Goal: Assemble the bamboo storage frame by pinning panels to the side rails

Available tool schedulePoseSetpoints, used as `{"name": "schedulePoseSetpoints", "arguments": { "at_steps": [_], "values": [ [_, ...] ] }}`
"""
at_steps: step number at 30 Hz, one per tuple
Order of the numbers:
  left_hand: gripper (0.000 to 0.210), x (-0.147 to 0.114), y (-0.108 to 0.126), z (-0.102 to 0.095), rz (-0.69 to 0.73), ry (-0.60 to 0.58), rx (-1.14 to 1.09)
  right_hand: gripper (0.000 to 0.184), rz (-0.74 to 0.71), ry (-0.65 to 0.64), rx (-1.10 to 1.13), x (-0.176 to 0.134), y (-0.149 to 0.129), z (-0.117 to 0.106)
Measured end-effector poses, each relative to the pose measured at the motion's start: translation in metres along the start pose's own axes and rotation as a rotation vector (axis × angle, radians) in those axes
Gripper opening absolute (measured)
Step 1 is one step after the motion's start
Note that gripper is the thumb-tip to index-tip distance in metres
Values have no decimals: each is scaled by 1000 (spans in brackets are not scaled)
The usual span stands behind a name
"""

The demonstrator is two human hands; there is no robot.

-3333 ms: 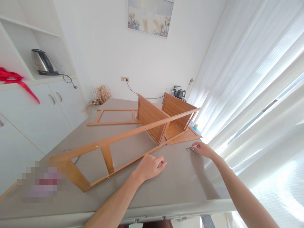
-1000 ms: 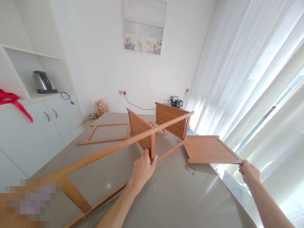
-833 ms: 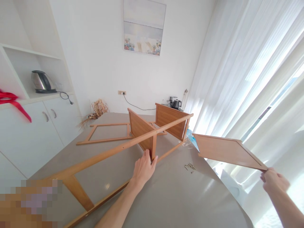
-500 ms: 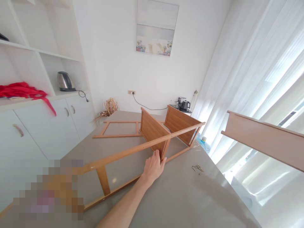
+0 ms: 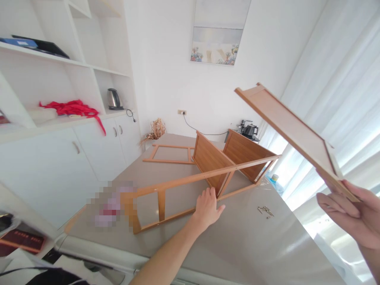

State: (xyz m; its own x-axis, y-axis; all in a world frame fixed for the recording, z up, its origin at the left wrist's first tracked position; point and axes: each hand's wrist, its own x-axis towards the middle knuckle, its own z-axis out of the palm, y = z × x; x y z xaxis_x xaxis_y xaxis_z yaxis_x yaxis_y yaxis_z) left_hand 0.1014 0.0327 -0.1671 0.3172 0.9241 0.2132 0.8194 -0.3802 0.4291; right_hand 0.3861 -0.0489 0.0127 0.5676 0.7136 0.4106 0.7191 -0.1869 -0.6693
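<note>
A partly assembled wooden shelf frame [image 5: 175, 183] lies on its side on the grey table, with two shelf panels standing across it. My left hand [image 5: 207, 209] rests at the lower edge of the nearer shelf panel [image 5: 211, 160], thumb spread away and fingers against the wood; the fingertips are partly hidden. At the right, my right hand [image 5: 353, 213] grips one end of a loose shelf panel [image 5: 292, 132], which is raised and tilted above the table. Several screws [image 5: 265, 211] lie in a small pile to the right of the frame.
A flat ladder-like wooden frame [image 5: 172, 161] lies behind the assembly on the table [image 5: 237, 245]. A plastic bottle [image 5: 275, 182] is beyond the right edge, near the curtain [image 5: 332, 87]. A blurred patch covers the frame's near left end. White cabinets [image 5: 89, 146] stand left.
The loose panel has swung left and its far end has risen; my right hand has come into view. My left thumb has moved off the standing panel. The view has shifted left.
</note>
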Motion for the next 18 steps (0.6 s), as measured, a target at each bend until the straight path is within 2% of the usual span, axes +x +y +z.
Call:
{"name": "schedulePoseSetpoints", "arguments": {
  "at_steps": [1,2,3,5,6,8,10,12,13,14,15,17,18],
  "values": [
    [49,-16,0,-6,18,-2,-4,54,48,-175,266,-7,-18,12],
    [44,-33,0,-14,69,-2,-22,53,87,-290,414,-13,-35,24],
    [37,-52,-1,-25,181,16,-94,51,124,-371,505,-18,-50,36],
    [12,-90,-7,-56,307,110,-222,49,114,-480,603,-25,-77,58],
    [17,-108,-12,-77,359,182,-247,50,78,-527,632,-27,-88,67],
    [27,-140,-30,-124,460,310,-302,52,-23,-550,674,-29,-109,80],
    [39,-163,-58,-172,516,416,-426,52,-117,-450,708,-26,-128,87],
    [48,-174,-92,-211,476,559,-492,47,-211,-316,731,-20,-150,90],
    [48,-175,-109,-226,421,693,-511,40,-254,-271,724,-16,-162,90],
    [47,-173,-126,-237,305,832,-524,29,-294,-214,704,-13,-175,90],
    [44,-168,-141,-245,167,891,-510,20,-339,-187,643,-10,-189,90],
    [32,-154,-164,-254,-103,856,-437,15,-452,-174,423,-8,-221,91],
    [29,-145,-172,-256,-163,812,-392,14,-511,-195,318,-7,-237,92]
  ]
}}
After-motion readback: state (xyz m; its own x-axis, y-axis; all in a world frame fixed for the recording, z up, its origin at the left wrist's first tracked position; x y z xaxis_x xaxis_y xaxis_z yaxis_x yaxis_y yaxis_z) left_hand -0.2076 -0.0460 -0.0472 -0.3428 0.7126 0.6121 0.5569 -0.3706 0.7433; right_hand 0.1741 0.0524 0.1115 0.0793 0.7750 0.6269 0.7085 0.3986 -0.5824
